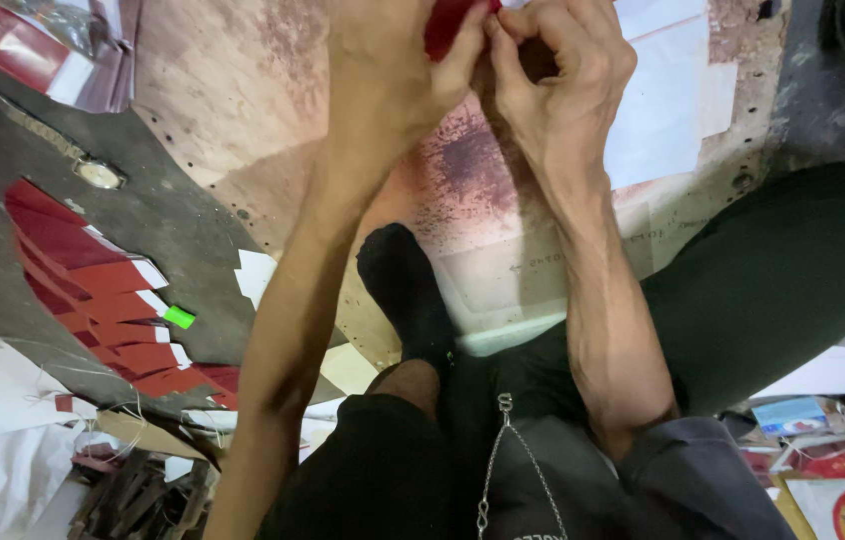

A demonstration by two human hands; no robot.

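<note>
One red paper piece (446,25) is in hand, at the top edge of the view, above the stained pinkish work board (243,100). Only a small part of it shows; the rest is cut off by the frame or hidden behind my fingers, so I cannot tell its long axis or which way it points.

Both my hands are raised and pressed close together. My left hand (388,70) pinches the red piece between thumb and fingers. My right hand (558,80) is curled tight just beside it, fingertips meeting the left thumb at the piece; whether the right fingers actually clamp the paper is hidden.

One fanned stack of red paper pieces (108,300) lies on the dark mat (173,215) at left, well apart from my hands. I count roughly nine or ten overlapping pieces; an exact count is not possible. They run in a line from upper left to lower right, each piece's long axis lying roughly left to right, with white tabs at the right ends.

One small bright green tag (179,317) sits just beside the stack. One round metal disc (100,174) lies on the mat above it. Several white sheets (663,100) lie on the board near my right hand. One foot in a black sock (405,290) rests between my forearms.
</note>
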